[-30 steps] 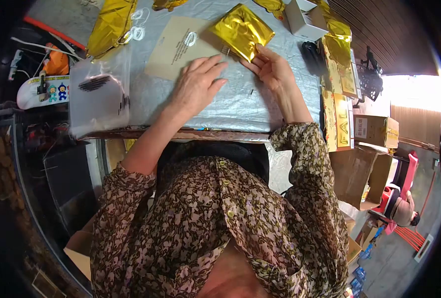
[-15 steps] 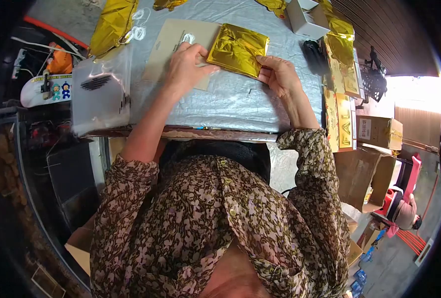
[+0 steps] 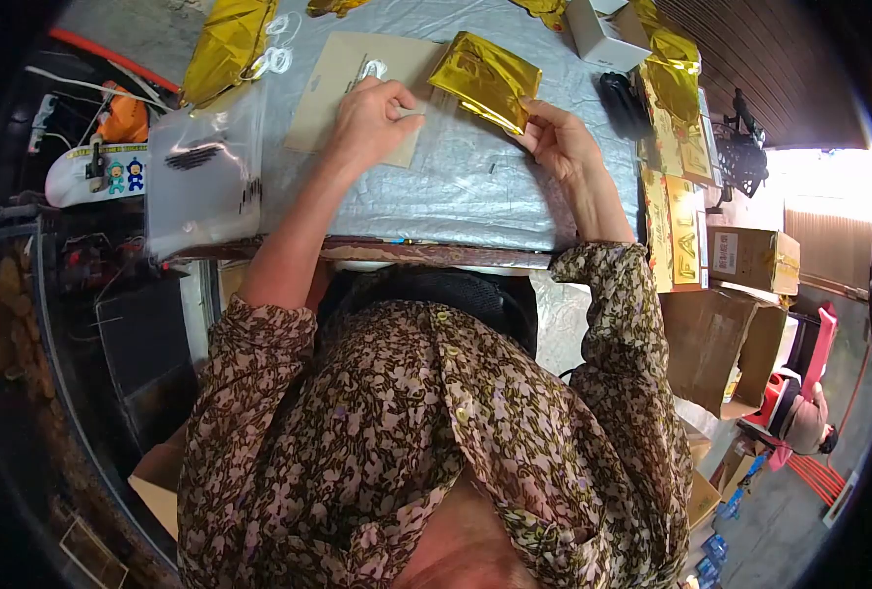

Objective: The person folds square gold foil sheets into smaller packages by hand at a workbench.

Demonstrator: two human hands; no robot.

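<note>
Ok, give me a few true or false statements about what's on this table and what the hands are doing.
The right hand grips the gold foil packet. True.
The left hand holds scissors. False: it rests on the brown card.
A clear plastic bag lies left of the left hand. True.
The hands work over a red cloth. False: they work over a silver sheet.
</note>
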